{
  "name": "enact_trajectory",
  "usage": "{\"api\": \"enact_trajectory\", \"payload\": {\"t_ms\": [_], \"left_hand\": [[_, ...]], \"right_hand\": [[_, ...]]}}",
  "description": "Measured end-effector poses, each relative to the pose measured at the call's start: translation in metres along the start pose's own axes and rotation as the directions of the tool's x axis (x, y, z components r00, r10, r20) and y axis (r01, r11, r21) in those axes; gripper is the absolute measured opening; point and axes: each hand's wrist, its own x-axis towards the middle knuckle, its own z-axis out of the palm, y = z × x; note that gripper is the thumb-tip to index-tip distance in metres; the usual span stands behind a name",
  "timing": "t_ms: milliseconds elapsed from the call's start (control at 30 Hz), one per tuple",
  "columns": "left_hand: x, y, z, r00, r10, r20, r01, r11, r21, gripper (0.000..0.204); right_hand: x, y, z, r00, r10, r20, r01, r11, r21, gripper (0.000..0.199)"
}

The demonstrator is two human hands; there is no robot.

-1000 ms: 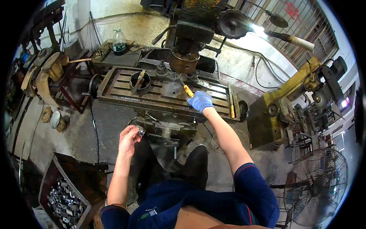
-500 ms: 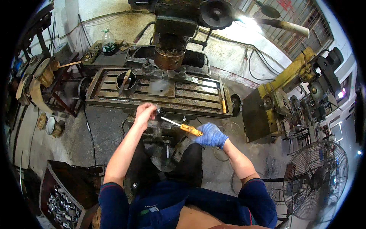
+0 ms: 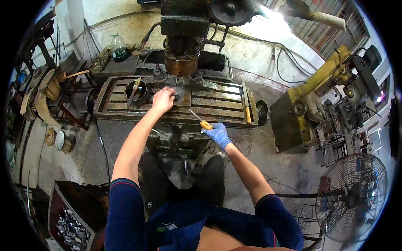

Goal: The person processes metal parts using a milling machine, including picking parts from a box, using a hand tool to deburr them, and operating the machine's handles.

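My bare left hand [image 3: 163, 100] reaches over the machine table, below the spindle head [image 3: 181, 62]. Its fingers are pinched on a small dark metal part, mostly hidden by them, close to the flat plate [image 3: 183, 99] on the table. In a blue glove, my right hand [image 3: 218, 134] is closed round a yellow-handled tool [image 3: 206, 124] with a slim straight metal shaft. The shaft points up and left toward the plate, its tip apart from my left hand. Whether the tool is a screwdriver or a blow gun I cannot tell.
On the slotted machine table [image 3: 213, 112] stand a round pot [image 3: 141, 97] with a brush in it, left, and a long yellow-handled tool [image 3: 248, 113], right. A bin of metal pieces [image 3: 72, 228] is at lower left, a caged fan [image 3: 351, 196] at lower right.
My left hand has moved forward and up, from before the table's front edge to the plate under the spindle. My right hand has moved forward and slightly left with the yellow-handled tool.
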Motion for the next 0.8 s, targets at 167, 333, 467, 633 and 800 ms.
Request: {"api": "enact_trajectory", "payload": {"t_ms": [167, 333, 467, 633, 800], "left_hand": [[-0.006, -0.003, -0.007, 1.0, 0.031, -0.004, -0.03, 0.972, 0.235, 0.017], [0.004, -0.008, 0.002, 0.999, 0.044, -0.022, -0.037, 0.97, 0.24, 0.014], [0.031, -0.007, 0.019, 0.997, 0.07, -0.038, -0.062, 0.981, 0.185, 0.015], [0.048, -0.003, 0.03, 0.999, 0.036, -0.029, -0.031, 0.984, 0.176, 0.018], [0.048, 0.002, 0.032, 0.992, -0.092, -0.089, 0.103, 0.985, 0.136, 0.022]], "right_hand": [[-0.03, -0.041, -0.003, 0.993, 0.067, -0.099, -0.087, 0.975, -0.206, 0.035], [-0.057, -0.04, -0.027, 0.986, -0.126, -0.112, 0.106, 0.981, -0.163, 0.042], [-0.079, -0.022, -0.055, 0.979, -0.135, -0.15, 0.108, 0.979, -0.175, 0.038], [-0.108, -0.034, -0.091, 0.969, -0.094, -0.23, 0.068, 0.991, -0.114, 0.032], [-0.112, -0.065, -0.135, 0.943, -0.115, -0.314, 0.108, 0.993, -0.039, 0.028]]}}
